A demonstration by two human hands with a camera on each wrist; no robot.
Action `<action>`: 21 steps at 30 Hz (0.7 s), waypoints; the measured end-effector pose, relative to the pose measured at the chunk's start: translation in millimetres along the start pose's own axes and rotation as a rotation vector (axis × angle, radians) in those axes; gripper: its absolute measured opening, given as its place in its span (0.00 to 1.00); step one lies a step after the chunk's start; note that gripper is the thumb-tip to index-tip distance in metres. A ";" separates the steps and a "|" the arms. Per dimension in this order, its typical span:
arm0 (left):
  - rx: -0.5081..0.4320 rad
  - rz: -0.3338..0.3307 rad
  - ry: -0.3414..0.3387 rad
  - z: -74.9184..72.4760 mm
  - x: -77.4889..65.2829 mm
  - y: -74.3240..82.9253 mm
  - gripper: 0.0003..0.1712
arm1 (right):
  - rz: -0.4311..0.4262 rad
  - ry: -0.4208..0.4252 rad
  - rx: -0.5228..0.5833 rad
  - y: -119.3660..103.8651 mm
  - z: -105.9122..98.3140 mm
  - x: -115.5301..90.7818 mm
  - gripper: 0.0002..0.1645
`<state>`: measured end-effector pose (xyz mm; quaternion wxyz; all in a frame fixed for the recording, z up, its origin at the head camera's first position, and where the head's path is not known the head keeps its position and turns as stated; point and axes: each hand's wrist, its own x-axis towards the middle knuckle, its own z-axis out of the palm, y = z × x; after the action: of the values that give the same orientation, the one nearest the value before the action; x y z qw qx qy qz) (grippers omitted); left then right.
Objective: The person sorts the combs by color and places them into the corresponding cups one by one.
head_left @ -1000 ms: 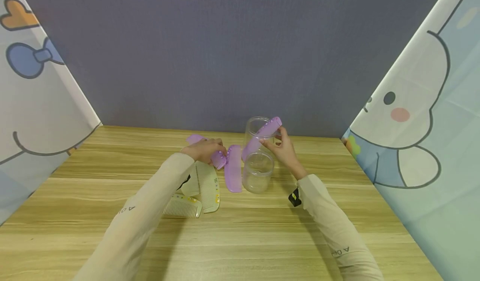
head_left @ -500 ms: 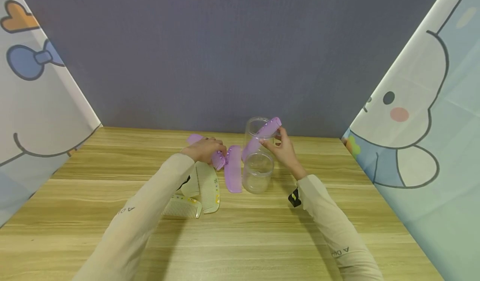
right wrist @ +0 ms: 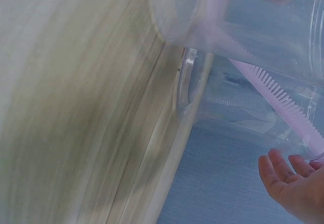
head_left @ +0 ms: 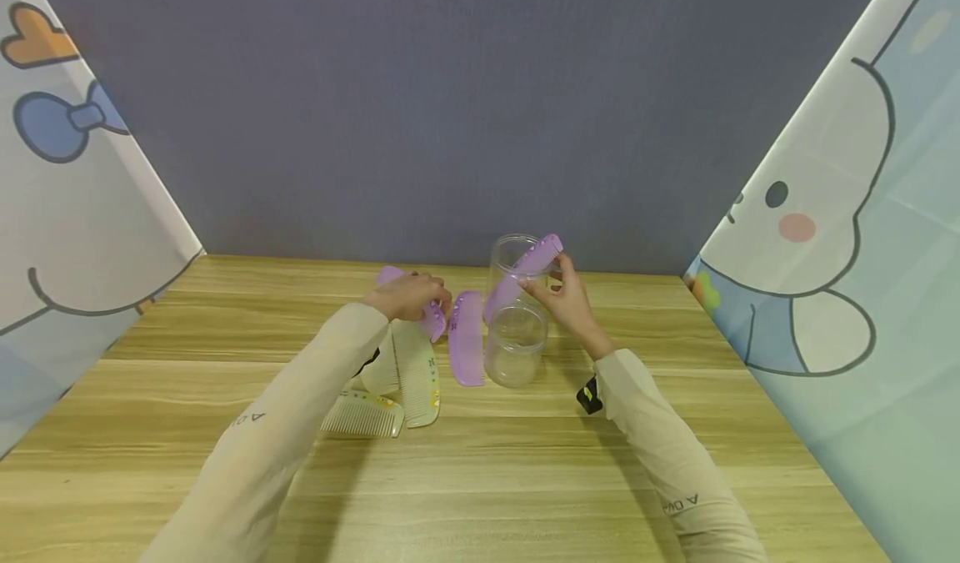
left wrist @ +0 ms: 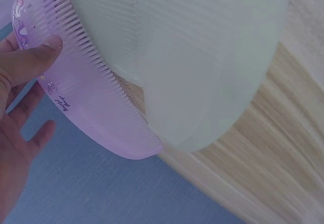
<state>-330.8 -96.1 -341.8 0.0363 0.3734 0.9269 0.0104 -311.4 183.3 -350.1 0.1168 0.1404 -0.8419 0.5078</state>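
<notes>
My left hand (head_left: 408, 296) pinches a purple comb (left wrist: 96, 112) between thumb and fingers. Beside it, another purple comb (head_left: 467, 338) lies flat on the table. Several pale green combs (head_left: 417, 375) lie partly overlapped below my left hand; the left wrist view has them right next to the gripped comb. My right hand (head_left: 570, 300) holds the right side of the far clear jar (head_left: 499, 264) near its rim, thumb in front. Inside that jar leans a purple comb (right wrist: 263, 84), its end sticking out over the rim by my fingers. Directly in front stands a second clear jar (head_left: 517, 371).
The wooden table (head_left: 480, 480) ends at a dark blue-grey panel (head_left: 450, 113) close behind the far jar. Printed cartoon sheets (head_left: 832, 238) rise along both sides. A small black strap (head_left: 590, 396) shows at my right sleeve.
The comb in my left hand has shifted slightly left, away from the flat purple comb, and turned a little. My right hand, both jars and the other combs have stayed put.
</notes>
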 end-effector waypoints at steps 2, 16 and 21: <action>0.009 0.005 0.001 -2.0 -0.8 0.1 0.25 | 0.000 -0.003 -0.003 0.3 -0.3 0.0 0.43; -0.029 0.008 0.003 -13.7 -7.0 2.5 0.19 | -0.008 0.001 -0.004 -0.8 -0.3 -1.1 0.42; -0.042 0.009 -0.013 -15.5 -8.2 0.2 0.18 | -0.013 -0.001 -0.009 -0.8 -1.1 -1.2 0.42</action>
<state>-326.0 -101.4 -325.9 0.0504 0.3768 0.9245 0.0277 -309.9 184.0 -349.4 0.1202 0.1457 -0.8433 0.5032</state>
